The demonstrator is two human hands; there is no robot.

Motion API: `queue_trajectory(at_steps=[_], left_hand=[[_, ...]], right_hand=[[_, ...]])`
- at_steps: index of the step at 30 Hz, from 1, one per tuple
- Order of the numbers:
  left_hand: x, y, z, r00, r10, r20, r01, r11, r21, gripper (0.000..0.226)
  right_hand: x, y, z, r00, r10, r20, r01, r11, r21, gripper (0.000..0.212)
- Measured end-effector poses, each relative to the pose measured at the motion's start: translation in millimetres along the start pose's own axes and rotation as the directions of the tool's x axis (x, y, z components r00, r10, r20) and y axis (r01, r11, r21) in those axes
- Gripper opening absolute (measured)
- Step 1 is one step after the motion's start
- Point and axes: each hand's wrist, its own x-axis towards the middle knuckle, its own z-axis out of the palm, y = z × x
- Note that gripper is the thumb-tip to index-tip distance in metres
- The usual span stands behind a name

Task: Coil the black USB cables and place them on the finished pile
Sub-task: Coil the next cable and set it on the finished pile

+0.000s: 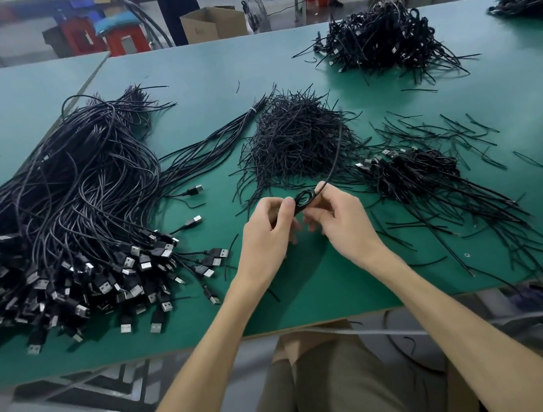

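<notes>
Black USB cable (304, 199), wound into a small coil, sits between my hands just on the near side of the tie heap (295, 137), over the green table (308, 287). My left hand (266, 230) pinches the coil's left edge, thumb and fingers curled onto it. My right hand (340, 217) grips the coil's right side, fingers curled. The cable's loose tail runs from my right fingers up across the tie heap. Left of the tie heap lies a big bundle of uncoiled cables (57, 216), plugs toward the near edge. Right of the tie heap, just beside it, is the finished pile (410, 170) of coiled cables, with loose ties around it. Beyond the tie heap, to the right, is a far pile (383, 39) of cables. A cardboard box (211, 23) sits on the floor past the table.
</notes>
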Motion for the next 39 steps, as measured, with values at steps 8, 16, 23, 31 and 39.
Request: queue_trajectory(at_steps=[8,16,23,31,39], left_hand=[[-7,5,-4,0.974,0.106,0.201,-0.077,0.987,-0.144,0.028],[-4,2,-8,0.965,0.187,0.184,-0.168,0.979,-0.114,0.041],[-3,1,-14,0.967,0.200,0.159,-0.174,0.971,-0.165,0.065],[6,10,-26,0.903,0.294,0.312,-0.366,0.908,0.203,0.070],[8,34,-44,0.797,0.478,0.369,-0.579,0.431,0.693,0.031]], right_hand=[[-6,-7,1,0.978,-0.203,-0.054,0.192,0.969,-0.158,0.026],[-7,-12,-4,0.982,-0.149,-0.118,0.138,0.986,-0.090,0.021],[-8,-13,-2,0.992,-0.115,-0.050,0.109,0.989,-0.101,0.025],[-8,-12,-4,0.984,-0.171,-0.044,0.159,0.966,-0.202,0.037],[-11,-12,-1,0.978,-0.206,0.024,0.207,0.961,-0.182,0.029]])
